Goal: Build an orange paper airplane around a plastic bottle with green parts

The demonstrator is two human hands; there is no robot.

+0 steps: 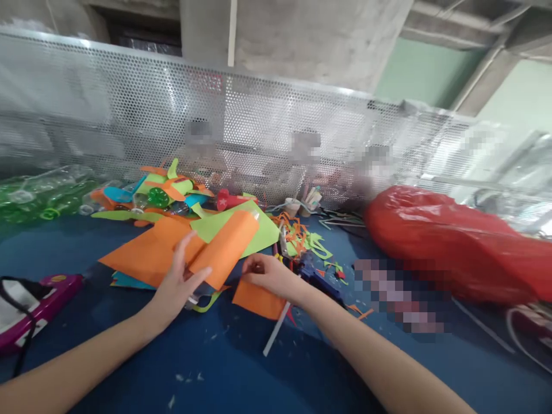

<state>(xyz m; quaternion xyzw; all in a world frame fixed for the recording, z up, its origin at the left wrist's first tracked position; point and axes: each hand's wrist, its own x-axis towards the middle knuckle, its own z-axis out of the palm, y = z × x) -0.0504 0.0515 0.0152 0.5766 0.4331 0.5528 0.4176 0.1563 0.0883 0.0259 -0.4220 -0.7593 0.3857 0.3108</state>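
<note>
My left hand (179, 287) grips the lower end of an orange roll (230, 247), thumb on the near side and fingers spread along the left. The roll looks like an orange sheet wrapped around something clear, which peeks out at its upper end. My right hand (269, 276) has its fingertips curled together at the top edge of a small orange sheet (259, 300), apparently pinching it. Just right of that hand lies a blue glue gun (321, 280), partly behind my wrist. A white glue stick (276, 330) points toward me below the orange piece.
Orange sheets (138, 256) and a green sheet (267, 230) lie behind my hands. Cut scraps (319, 247) are scattered to the right. Plastic bottles (47, 192) stand far left, a purple device (52, 305) near left. A red bag (448, 247) fills the right. Perforated panel (280, 115) behind.
</note>
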